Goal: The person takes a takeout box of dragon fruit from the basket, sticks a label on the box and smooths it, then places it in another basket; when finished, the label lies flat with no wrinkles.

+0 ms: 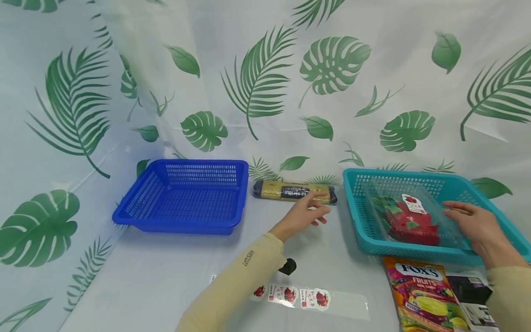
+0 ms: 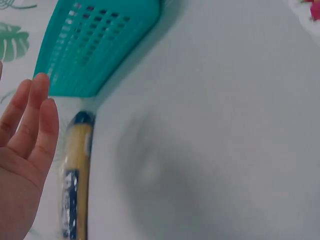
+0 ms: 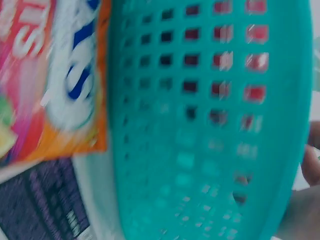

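Note:
My left hand (image 1: 304, 213) hovers over the white table with its fingers loosely spread and nothing in it. Just behind it lies a pack of spaghetti (image 1: 274, 190) in yellow and dark blue wrapping. Over the teal basket (image 1: 365, 246) reaches my right hand (image 1: 477, 226), its fingers extended beside a clear plastic box (image 1: 445, 230). Inside the box show red and green contents, and a fruit sticker (image 1: 412, 204) is on its lid. In the right wrist view, the basket's wall (image 3: 285, 125) hides most of that hand.
A blue basket (image 1: 178, 226) stands at the left. In front of the teal basket lie an orange Fox's Fruits candy bag (image 1: 427, 295) and a black-and-white package (image 1: 473, 295). A strip of fruit stickers (image 1: 307, 297) and a small black object (image 1: 288, 266) lie near the left sleeve. A leaf-patterned curtain (image 1: 265, 92) hangs behind.

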`<state>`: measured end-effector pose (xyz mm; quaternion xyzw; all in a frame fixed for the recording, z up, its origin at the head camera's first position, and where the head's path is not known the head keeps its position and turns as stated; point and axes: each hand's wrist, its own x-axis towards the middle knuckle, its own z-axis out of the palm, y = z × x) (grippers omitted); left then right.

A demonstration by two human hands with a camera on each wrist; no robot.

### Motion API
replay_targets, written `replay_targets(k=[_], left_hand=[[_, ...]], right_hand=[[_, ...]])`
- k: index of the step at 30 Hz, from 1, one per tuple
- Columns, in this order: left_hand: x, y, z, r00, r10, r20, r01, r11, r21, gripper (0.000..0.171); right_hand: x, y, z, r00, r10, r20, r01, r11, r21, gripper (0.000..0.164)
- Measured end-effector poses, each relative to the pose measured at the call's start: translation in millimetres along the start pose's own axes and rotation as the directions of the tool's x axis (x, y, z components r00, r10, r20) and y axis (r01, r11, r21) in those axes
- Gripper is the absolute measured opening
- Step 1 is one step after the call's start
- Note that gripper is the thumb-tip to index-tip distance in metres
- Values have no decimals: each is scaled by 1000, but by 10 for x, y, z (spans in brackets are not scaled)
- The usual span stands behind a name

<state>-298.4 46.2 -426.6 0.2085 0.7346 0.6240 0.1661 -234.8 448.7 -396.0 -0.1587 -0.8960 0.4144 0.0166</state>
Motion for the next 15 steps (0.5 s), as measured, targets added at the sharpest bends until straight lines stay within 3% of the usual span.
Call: replay_targets(k=[4,8,15], left_hand=[[-27,8,-235,1000,8,-29,-7,1000,13,50],[-43,73,-443,999,14,-37,-12,999,52,51],[-37,254,-762,1000,17,4,-17,980,197,51]], right_hand=[[-86,-245,54,995,-13,-95,17,999,45,72],[-146,-564,185,993,-17,-119,27,996,80,71],[-295,-1086,492,996,-89,-11,89,976,198,67]])
